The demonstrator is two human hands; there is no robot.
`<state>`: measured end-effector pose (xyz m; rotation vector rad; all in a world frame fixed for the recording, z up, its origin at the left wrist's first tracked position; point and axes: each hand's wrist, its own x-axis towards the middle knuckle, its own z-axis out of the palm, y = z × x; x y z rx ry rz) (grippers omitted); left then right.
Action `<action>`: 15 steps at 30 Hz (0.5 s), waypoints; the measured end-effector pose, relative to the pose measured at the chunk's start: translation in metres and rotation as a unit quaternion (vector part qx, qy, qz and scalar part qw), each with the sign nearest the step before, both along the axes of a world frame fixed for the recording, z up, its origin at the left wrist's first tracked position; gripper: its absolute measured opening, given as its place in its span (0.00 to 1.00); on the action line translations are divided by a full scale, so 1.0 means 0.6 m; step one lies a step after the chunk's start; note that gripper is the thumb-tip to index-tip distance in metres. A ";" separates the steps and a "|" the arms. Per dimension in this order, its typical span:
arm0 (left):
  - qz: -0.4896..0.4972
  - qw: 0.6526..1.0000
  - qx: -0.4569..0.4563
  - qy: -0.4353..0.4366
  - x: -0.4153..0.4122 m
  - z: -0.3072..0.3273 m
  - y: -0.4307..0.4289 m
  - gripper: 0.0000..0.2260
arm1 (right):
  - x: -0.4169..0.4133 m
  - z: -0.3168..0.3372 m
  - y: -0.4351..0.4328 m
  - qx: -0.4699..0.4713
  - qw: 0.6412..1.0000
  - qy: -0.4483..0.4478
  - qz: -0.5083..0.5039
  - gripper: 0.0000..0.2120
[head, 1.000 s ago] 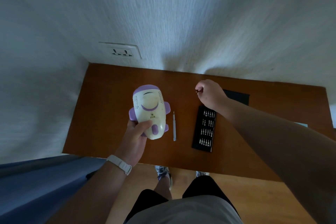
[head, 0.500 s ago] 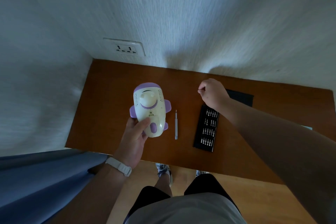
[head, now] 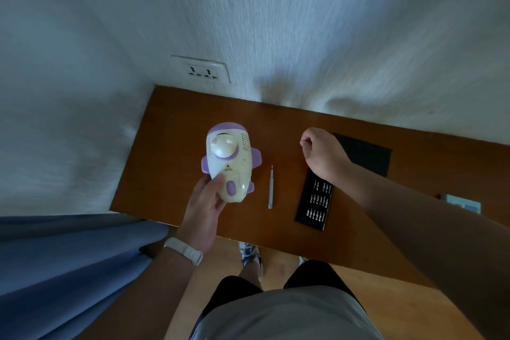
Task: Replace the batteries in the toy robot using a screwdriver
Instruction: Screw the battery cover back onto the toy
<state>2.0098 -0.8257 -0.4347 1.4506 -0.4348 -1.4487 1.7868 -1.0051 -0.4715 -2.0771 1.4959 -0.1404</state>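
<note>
Head view: left hand (head: 204,207) gripped toy (head: 229,163) by its lower end, low over the surface (head: 165,160). Right hand (head: 323,154) hovered above bit case (head: 316,201), fingers clenched; anything pinched was too small to tell. Screwdriver (head: 271,188) lay between toy and case. Battery cover looked shut: probably early, unscrewing and swap both left.

My left grip (head: 205,207) reaches in from 7 o'clock, thumb and fingers curled round the base of the toy robot (head: 229,163). My right grip (head: 324,153), forearm stretching in from 4 o'clock, is fisted, thumb against forefinger, perhaps pinching something tiny.
</note>
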 end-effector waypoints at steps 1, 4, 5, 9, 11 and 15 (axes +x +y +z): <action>0.014 1.000 0.016 -0.001 -0.002 -0.003 0.005 0.18 | 0.002 0.005 0.008 0.003 1.000 -0.019 -0.006 0.05; 0.101 0.990 0.098 0.005 -0.011 -0.018 0.026 0.16 | 0.000 0.020 0.032 0.029 0.998 -0.058 -0.025 0.05; 0.131 0.983 0.131 0.001 -0.016 -0.025 0.036 0.16 | -0.003 0.023 0.042 0.045 0.996 -0.069 -0.032 0.05; 0.157 0.960 0.209 -0.100 -0.055 -0.052 0.079 0.13 | -0.016 0.033 0.073 0.108 0.985 -0.116 -0.074 0.10; 0.124 0.959 0.210 -0.146 -0.076 -0.059 0.088 0.09 | -0.025 0.037 0.085 0.128 0.979 -0.133 -0.090 0.10; -0.025 0.953 0.163 -0.254 -0.121 -0.065 0.082 0.04 | -0.053 0.049 0.104 0.155 0.964 -0.175 -0.123 0.09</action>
